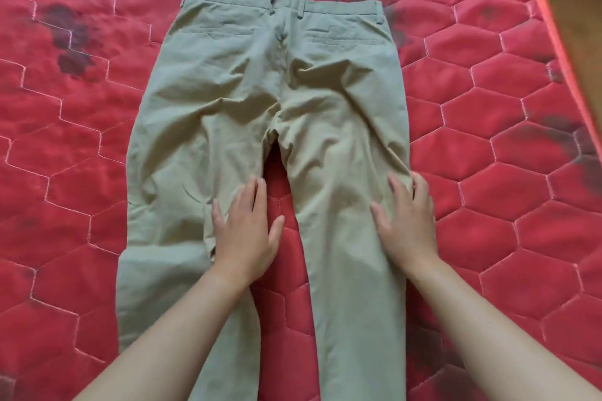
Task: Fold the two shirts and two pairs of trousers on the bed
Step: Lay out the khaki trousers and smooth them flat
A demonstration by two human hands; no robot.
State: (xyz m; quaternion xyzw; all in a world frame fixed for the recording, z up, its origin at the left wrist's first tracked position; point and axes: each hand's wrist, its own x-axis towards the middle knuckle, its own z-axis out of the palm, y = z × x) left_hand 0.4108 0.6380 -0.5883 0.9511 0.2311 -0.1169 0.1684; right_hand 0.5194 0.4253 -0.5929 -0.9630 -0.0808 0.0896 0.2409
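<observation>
Head view looks down on beige trousers (228, 91) spread flat, seat side up, on a red bed (488, 172); the waistband (338, 5) lies farthest from the person and the two legs run toward the bottom edge, parted by a narrow wedge of red. Left hand (247, 228) is released, fingers straight and close together, thumb spread, palm down on the inner edge of the left trouser leg, its thumb side over the red gap. Right hand (407, 221) is likewise released and flat, fingers straight, thumb splayed, resting on the right trouser leg with fingertips reaching its outer seam. Neither hand grasps any cloth. Trousers are a thin woven fabric, creased in soft ridges around the seat, with two slit back pockets (221, 31) and belt loops on the waistband. Bed surface is shiny quilted cloth stitched in pale hexagons, puffy between the seams. Dark blotchy stains (70, 39) mark it left of the trousers' hip, and others lie right of the trousers
</observation>
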